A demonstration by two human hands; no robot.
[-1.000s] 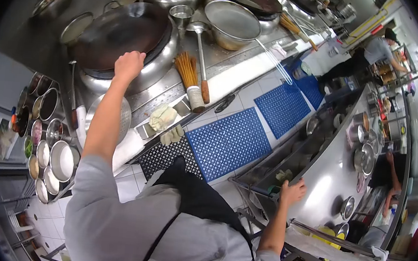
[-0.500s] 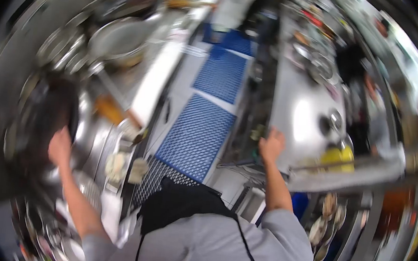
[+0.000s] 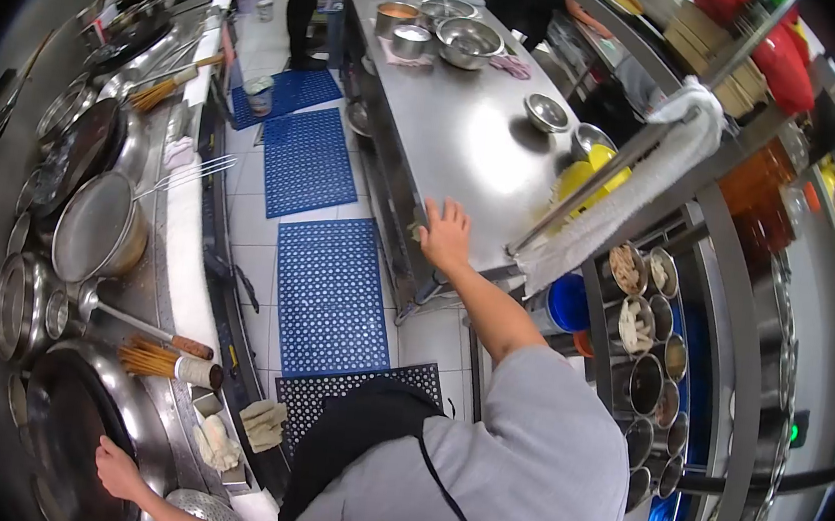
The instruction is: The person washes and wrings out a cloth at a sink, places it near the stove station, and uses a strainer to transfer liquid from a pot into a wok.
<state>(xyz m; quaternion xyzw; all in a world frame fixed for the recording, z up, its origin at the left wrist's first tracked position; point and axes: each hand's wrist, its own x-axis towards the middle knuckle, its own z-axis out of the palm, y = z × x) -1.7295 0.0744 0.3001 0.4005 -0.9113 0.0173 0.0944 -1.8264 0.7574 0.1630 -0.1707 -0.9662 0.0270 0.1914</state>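
Note:
My left hand (image 3: 119,470) is curled closed at the near side of a large dark wok (image 3: 67,408) on the stove, at the lower left. Whatever its fingers may grip there is hidden from me. On the near edge of the steel table (image 3: 432,111) rests my right hand (image 3: 446,235), palm down with fingers spread. A ladle (image 3: 145,323) with a wooden handle and a bamboo wok brush (image 3: 166,363) lie beyond the wok. Past them sits a round strainer (image 3: 94,226) over a pot.
Blue perforated mats (image 3: 333,298) line the aisle floor. Metal bowls (image 3: 469,42) stand on the table, and a white towel (image 3: 592,227) hangs over a rail. Small food containers (image 3: 645,383) fill a rack at right. A person in dark trousers (image 3: 298,8) stands far down the aisle.
My view has swung to the right and sharpened from a blur. The right hand's fingers now spread on the table edge. My left hand stays closed by the wok, lower in view.

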